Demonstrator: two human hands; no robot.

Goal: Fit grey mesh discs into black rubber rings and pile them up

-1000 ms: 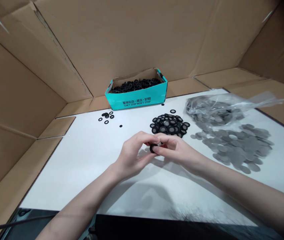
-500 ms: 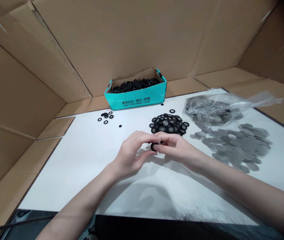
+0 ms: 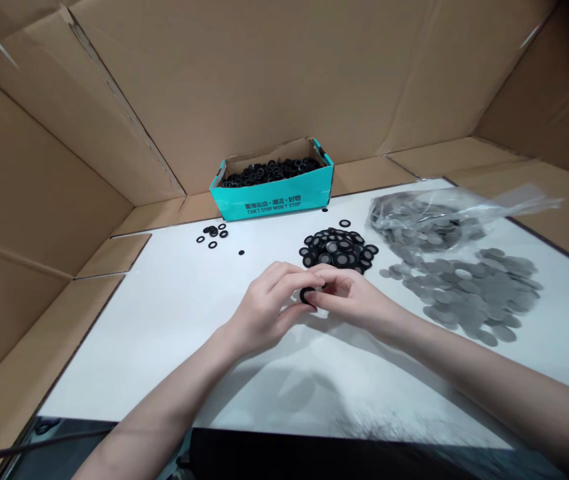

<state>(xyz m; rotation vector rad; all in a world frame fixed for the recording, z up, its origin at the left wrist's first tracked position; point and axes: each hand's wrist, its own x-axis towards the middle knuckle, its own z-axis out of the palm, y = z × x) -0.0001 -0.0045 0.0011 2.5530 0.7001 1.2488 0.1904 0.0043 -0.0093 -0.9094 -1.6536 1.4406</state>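
Note:
A black rubber ring (image 3: 306, 295) is pinched between my two hands above the white table. My left hand (image 3: 269, 300) grips its left side between thumb and fingers. My right hand (image 3: 349, 292) holds its right side, with the thumb pressed over the ring's middle. Whether a disc sits inside the ring is hidden by that thumb. Just beyond my fingertips lies a pile of black rings with grey discs in them (image 3: 334, 247). To the right of my right hand spread many loose grey mesh-like discs (image 3: 479, 293).
A turquoise box (image 3: 274, 200) full of black rings stands at the back. Several loose rings (image 3: 213, 232) lie left of it, with a small black disc (image 3: 241, 253) nearby. A clear plastic bag (image 3: 429, 217) of grey discs lies at the back right. Cardboard walls (image 3: 264, 73) surround the table.
The fingers of my left hand have shifted slightly over the ring, and my right thumb has moved a little. The ring stays between both hands.

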